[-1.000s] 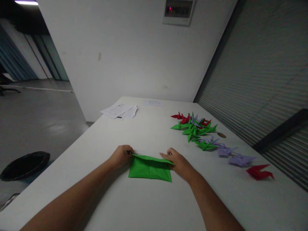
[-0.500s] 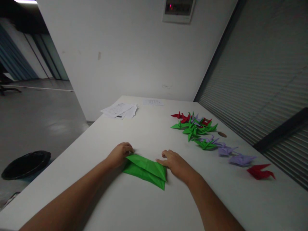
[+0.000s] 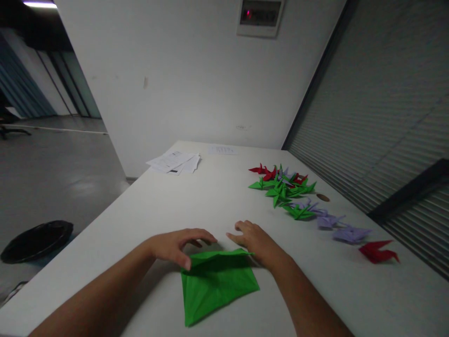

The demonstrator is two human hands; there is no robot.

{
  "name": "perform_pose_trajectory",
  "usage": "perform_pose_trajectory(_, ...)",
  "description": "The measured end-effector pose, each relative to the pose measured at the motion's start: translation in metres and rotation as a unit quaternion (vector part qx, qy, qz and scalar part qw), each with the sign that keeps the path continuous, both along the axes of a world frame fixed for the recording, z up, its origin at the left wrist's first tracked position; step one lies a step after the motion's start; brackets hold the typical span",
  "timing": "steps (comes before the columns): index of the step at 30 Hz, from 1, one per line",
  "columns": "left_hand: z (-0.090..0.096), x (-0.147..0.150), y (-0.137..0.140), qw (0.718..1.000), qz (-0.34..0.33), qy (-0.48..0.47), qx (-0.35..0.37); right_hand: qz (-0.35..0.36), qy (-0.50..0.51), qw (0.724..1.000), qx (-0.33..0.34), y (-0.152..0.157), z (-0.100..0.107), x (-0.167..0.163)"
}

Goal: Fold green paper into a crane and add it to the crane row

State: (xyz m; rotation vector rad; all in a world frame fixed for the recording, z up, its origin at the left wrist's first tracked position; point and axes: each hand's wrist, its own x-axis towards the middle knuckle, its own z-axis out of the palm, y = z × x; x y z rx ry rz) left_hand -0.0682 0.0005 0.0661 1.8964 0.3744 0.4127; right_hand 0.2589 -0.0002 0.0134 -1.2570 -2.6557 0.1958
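A creased sheet of green origami paper lies on the white table in front of me, its far edge raised in a fold. My left hand arches over the paper's far left corner, with thumb and fingers apart and the thumb tip at the paper. Just beyond the far right corner is my right hand, its thumb and fingers spread and nothing between them. Its wrist side is close to the raised edge; whether they touch I cannot tell.
Folded green paper cranes cluster at the right, with red and purple ones among them. A purple crane and a red crane sit nearer. Paper sheets lie at the far left. A black-lined bin stands on the floor.
The green paper has turned and opened out toward me, showing a larger face. My left hand has shifted right and spread its fingers over it. My right hand has barely moved.
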Motion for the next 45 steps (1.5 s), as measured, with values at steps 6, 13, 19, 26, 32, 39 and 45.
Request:
perform_pose_trajectory(6, 0.003, 0.012, -0.016, 0.987, 0.001, 0.086, 0.137, -0.045, 0.082, 0.995, -0.041, -0.001, -0.002, -0.001)
perform_pose_trajectory(13, -0.015, 0.027, -0.019, 0.944, 0.012, 0.142, 0.296, -0.123, 0.094, 0.988, -0.027, 0.002, 0.003, 0.002)
perform_pose_trajectory(19, -0.039, 0.031, -0.011, 0.901, 0.006, 0.156, 0.404, -0.089, 0.163, 0.98, 0.071, 0.0, -0.005, -0.011)
perform_pose_trajectory(26, -0.04, 0.032, -0.008, 0.891, 0.019, 0.157, 0.425, 0.037, 0.012, 0.999, -0.005, -0.02, -0.011, -0.044)
perform_pose_trajectory(32, -0.054, 0.024, -0.001, 0.876, 0.083, 0.248, 0.405, 0.014, -0.021, 0.997, -0.075, -0.018, -0.014, -0.034)
perform_pose_trajectory(39, -0.055, 0.015, 0.003, 0.851, 0.116, 0.344, 0.379, -0.042, -0.052, 0.992, -0.109, -0.016, -0.007, -0.012)
perform_pose_trajectory(45, -0.059, 0.006, 0.014, 0.85, 0.14, 0.366, 0.353, -0.075, -0.051, 0.989, -0.114, -0.014, -0.004, -0.004)
